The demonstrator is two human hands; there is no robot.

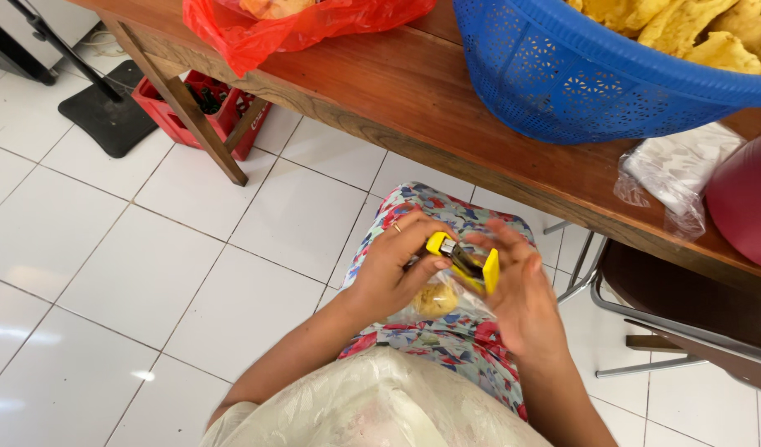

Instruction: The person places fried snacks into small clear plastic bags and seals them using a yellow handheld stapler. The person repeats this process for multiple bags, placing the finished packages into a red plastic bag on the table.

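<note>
Yellow-ended small stapler-like tool (465, 261), dark in the middle with bright yellow plastic at both ends, sits between both hands above the person's lap. Left hand (390, 269), a ring on one finger, pinches the tool's rounded yellow end between thumb and curled fingers. Right hand (521, 290) supports the flat yellow end against its palm side, fingers loosely bent around it rather than clenched. Just beneath the tool lies a clear plastic bag with a pale yellow cracker inside (436, 300), resting on the floral-patterned skirt (446, 343).

On the brown wooden table (397, 91) ahead stand a blue perforated plastic basket of yellow crackers (579, 83), a red plastic bag (289, 29) and a clear packet of folded bags (674, 170).

Judging by the grip, the bag seems loosely held, so it could slide off the lap, or a fingertip could get nipped if the tool closes.
</note>
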